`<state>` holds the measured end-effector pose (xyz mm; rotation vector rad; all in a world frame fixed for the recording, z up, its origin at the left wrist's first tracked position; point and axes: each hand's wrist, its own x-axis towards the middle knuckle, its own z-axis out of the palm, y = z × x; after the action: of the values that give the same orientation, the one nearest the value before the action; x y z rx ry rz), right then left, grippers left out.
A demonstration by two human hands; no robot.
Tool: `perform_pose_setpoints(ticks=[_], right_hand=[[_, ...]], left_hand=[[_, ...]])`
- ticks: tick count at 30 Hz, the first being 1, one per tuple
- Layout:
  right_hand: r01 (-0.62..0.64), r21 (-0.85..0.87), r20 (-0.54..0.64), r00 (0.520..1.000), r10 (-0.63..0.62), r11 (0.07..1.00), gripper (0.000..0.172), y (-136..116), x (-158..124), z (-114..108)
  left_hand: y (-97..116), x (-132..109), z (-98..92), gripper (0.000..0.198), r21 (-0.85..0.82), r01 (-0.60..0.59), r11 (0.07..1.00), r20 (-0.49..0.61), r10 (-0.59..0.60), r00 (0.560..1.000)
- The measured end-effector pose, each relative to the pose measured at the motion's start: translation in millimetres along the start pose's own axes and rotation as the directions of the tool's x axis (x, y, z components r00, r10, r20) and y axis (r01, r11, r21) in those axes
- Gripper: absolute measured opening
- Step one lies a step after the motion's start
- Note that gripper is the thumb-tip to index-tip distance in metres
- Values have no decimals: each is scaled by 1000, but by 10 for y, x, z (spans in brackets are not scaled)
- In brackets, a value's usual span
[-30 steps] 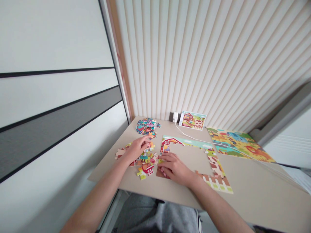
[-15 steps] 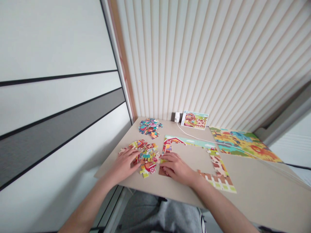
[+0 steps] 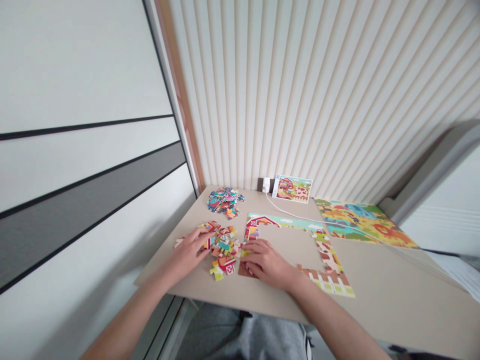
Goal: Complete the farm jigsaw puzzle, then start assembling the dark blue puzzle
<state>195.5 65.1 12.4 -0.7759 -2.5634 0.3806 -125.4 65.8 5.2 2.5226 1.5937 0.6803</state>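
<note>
Cardboard jigsaw pieces (image 3: 225,249) under left hand (image 3: 187,253), fingers spread; right hand (image 3: 265,260) on puzzle border (image 3: 328,272), fingers seemingly together.

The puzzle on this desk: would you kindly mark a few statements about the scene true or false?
1. The left hand touches a heap of loose pieces. True.
2. The right hand lies far from the border. False: it rests at the border's near left corner.
3. The border's middle is filled in. False: it shows a bare beige surface.
4. A small picture card leans against the wall beside a white plug. True.
</note>
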Motion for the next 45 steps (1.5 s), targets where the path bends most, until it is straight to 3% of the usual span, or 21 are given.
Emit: perform_pose_setpoints(ticks=[6, 10, 12, 15, 17, 20, 23, 26, 28, 31, 33, 38, 45], right_hand=[[5, 2, -17, 1000, -5, 1000, 29, 7, -10, 12], [9, 48, -74, 997, -6, 999, 28, 11, 11, 1], [-35, 117, -157, 986, 53, 993, 28, 19, 31, -22], [-152, 294, -284, 929, 238, 944, 28, 48, 52, -74], [-201, 407, -306, 889, 341, 891, 29, 88, 50, -107], [-234, 526, -288, 855, 430, 818, 33, 187, 32, -134], [-264, 605, -267, 821, 504, 751, 39, 335, 5, -153], [-312, 642, -249, 780, 574, 701, 40, 529, -50, -209], [-377, 632, -275, 708, 651, 677, 44, 679, -107, -267], [-476, 607, -323, 583, 745, 636, 50, 892, -193, -333], [-496, 637, -301, 545, 782, 590, 48, 981, -219, -330], [-516, 709, -163, 543, 824, 481, 34, 956, -122, -182], [-559, 674, -127, 556, 822, 482, 33, 889, 34, -79]], left_hand=[[-61, 115, -70, 36, -131, 1, 991, -129, -18, 991], [96, 268, -211, 36, -332, 73, 940, -203, -147, 968], [282, 380, -248, 45, -479, 88, 874, -105, -156, 982], [613, 595, -224, 51, -562, 61, 825, 52, -38, 998], [802, 760, -153, 56, -607, 36, 794, 102, 33, 994], [970, 1014, 32, 60, -693, -9, 721, 136, 142, 981], [981, 1238, 281, 64, -733, -39, 679, 118, 183, 976], [862, 1388, 509, 61, -605, -108, 788, -30, 113, 993], [749, 1426, 608, 46, -411, -143, 900, -140, 92, 986], [616, 1394, 665, 26, -274, -137, 952, -157, 96, 983], [585, 1341, 667, 22, -242, -143, 960, -123, 115, 986], [652, 1240, 657, 20, -143, -190, 971, -48, 185, 981], [702, 1229, 715, 19, -69, -238, 969, 18, 240, 971]])
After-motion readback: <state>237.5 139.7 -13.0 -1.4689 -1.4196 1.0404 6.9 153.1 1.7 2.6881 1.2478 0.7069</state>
